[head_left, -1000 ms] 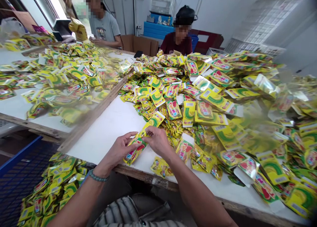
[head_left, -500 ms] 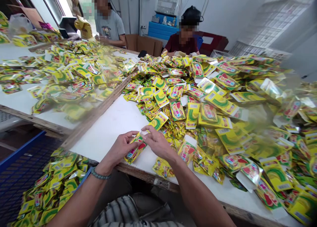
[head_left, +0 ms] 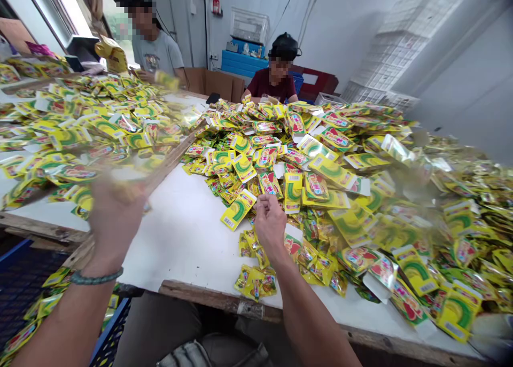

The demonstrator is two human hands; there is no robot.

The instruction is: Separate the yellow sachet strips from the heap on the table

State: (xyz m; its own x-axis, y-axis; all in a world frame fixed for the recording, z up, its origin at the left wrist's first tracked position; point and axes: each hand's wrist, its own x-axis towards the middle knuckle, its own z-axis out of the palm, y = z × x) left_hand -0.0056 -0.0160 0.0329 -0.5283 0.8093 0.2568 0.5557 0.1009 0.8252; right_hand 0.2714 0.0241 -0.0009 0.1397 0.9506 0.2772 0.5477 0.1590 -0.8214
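Observation:
My left hand (head_left: 116, 217), with a beaded bracelet at the wrist, is smeared by motion over the wooden divider strip (head_left: 172, 161). A blurred yellowish shape shows at its fingertips; whether it is held cannot be made out. My right hand (head_left: 270, 220) has its fingers curled together at the near edge of the heap, and what they pinch, if anything, is hidden. Just left of them lies a yellow-green candy box (head_left: 239, 209) with a white end flap. Small yellow candy sachets (head_left: 256, 282) lie below and beside the right hand.
Heaped boxes (head_left: 328, 174) and sachets spread across the right side. More boxes (head_left: 80, 137) lie left of the divider. A blue crate (head_left: 110, 329) with boxes stands below the table edge. Two people sit across the table; white baskets (head_left: 385, 52) are stacked behind.
My hands have parted: the left swung left to the divider, away from the box both hands held. The right moved up and right to the heap. The view has shifted slightly.

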